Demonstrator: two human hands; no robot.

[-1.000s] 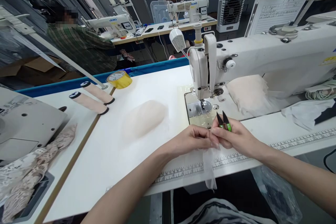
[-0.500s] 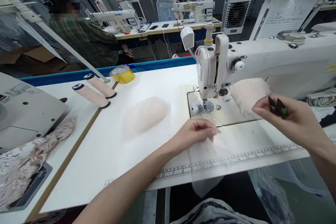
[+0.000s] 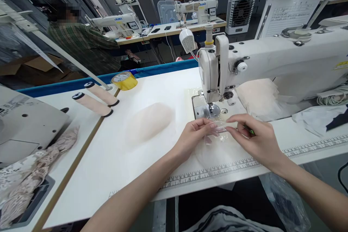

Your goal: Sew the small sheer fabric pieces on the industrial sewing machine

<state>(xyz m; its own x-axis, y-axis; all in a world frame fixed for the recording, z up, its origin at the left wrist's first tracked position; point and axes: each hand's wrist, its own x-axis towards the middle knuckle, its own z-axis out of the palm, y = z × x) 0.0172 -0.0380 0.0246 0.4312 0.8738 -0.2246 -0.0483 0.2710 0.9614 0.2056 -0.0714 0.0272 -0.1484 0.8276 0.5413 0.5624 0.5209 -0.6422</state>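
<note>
My left hand [image 3: 193, 135] and my right hand [image 3: 254, 138] meet over a sheer, almost see-through piece of fabric [image 3: 214, 150] lying on the white table [image 3: 114, 159]. Both pinch its upper edge just in front of the needle plate [image 3: 202, 110] of the white sewing machine [image 3: 272, 58]. The right hand also keeps small green-handled thread snips [image 3: 250, 130] tucked in its palm, mostly hidden by the fingers.
A pale fabric pile [image 3: 149, 119] lies left of the machine, another [image 3: 261, 96] sits under its arm. Two thread cones [image 3: 94, 101] and a yellow tape roll [image 3: 123, 80] lie at the back left. Lace [image 3: 29, 166] drapes at far left. A person in a plaid shirt [image 3: 81, 45] sits beyond.
My right hand swung out to the right with the snips, then came back to the fabric. The hanging strip now lies flatter on the table, and both hands pinch it near the needle plate.
</note>
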